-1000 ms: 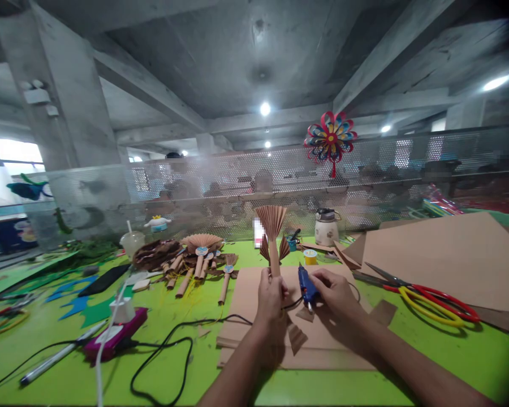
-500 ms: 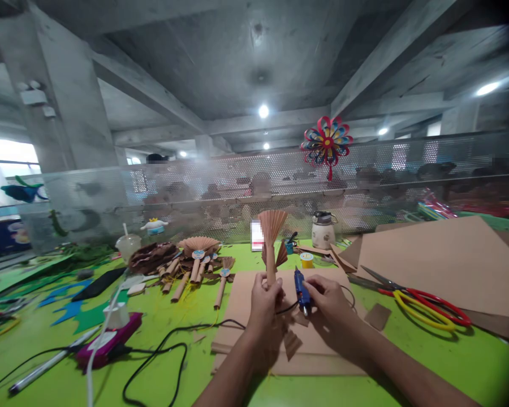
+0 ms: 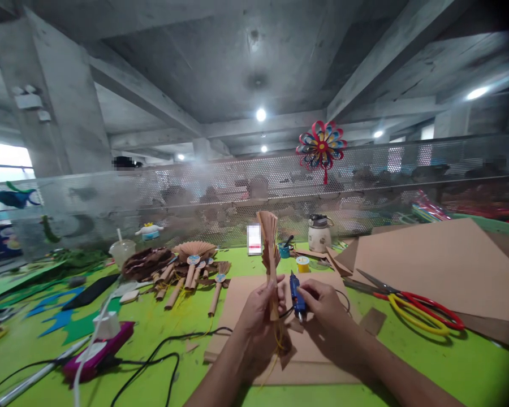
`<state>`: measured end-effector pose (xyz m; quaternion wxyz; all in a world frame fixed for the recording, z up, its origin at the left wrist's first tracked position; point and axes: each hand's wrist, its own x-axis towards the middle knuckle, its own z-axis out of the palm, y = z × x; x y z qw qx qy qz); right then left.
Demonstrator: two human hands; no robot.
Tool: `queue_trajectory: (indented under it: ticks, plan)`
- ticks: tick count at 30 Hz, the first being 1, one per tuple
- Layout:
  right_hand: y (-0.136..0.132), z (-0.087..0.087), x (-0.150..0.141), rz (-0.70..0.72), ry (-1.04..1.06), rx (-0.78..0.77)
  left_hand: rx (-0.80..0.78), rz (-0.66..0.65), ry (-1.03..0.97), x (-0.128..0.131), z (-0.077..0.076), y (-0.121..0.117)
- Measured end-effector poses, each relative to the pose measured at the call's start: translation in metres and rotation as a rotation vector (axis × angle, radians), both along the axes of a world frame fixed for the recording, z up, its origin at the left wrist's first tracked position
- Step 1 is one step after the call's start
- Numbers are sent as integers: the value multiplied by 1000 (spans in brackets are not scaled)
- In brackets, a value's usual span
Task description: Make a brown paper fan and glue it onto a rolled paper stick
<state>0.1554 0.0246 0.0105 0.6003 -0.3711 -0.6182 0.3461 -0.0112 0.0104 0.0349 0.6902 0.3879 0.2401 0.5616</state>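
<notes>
My left hand (image 3: 261,302) grips the handle of a brown pleated paper fan (image 3: 271,249), which stands upright and is turned nearly edge-on. Yellow string hangs below the handle. In my right hand (image 3: 320,299) is a small blue glue gun (image 3: 297,297), its nozzle tilted up and away from me, close beside the fan without visibly touching it. Both hands are over a stack of brown cardboard sheets (image 3: 233,299). Cut scraps lie under the hands, partly hidden. More finished-looking paper fans (image 3: 195,252) with rolled handles rest in a pile to the left.
Scissors with red and yellow handles (image 3: 424,314) lie at right, near large brown sheets (image 3: 419,254). A purple power strip (image 3: 99,350) with black cords sits at left. Farther back stand a thermos (image 3: 319,234), a yellow spool (image 3: 302,264), a phone (image 3: 254,239) and a cup (image 3: 122,250).
The fan has been turned in my left hand from face-on to nearly edge-on, with the yellow string now showing below. The glue gun stays in my right hand. The view has shifted slightly.
</notes>
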Motion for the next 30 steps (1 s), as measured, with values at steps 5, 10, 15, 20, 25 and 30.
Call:
queue_trajectory:
  ticks: [5, 10, 15, 20, 25, 30]
  plan:
    - [4, 0, 4, -55, -260, 129, 51, -102, -14, 0, -5, -2]
    - [6, -2, 4, -54, -315, 152, 62, -162, 45, 2, -6, -5]
    - [9, -5, 5, -47, -299, 127, 61, -171, 7, 2, -4, -5]
    - [10, -7, 6, -46, -314, 115, 39, -148, 7, 0, -6, -4]
    - [8, -7, 5, -57, -363, 146, -31, -156, -50, -1, -7, -2]
    - [0, -6, 4, -71, -431, 185, -150, -128, -132, -1, 0, -3]
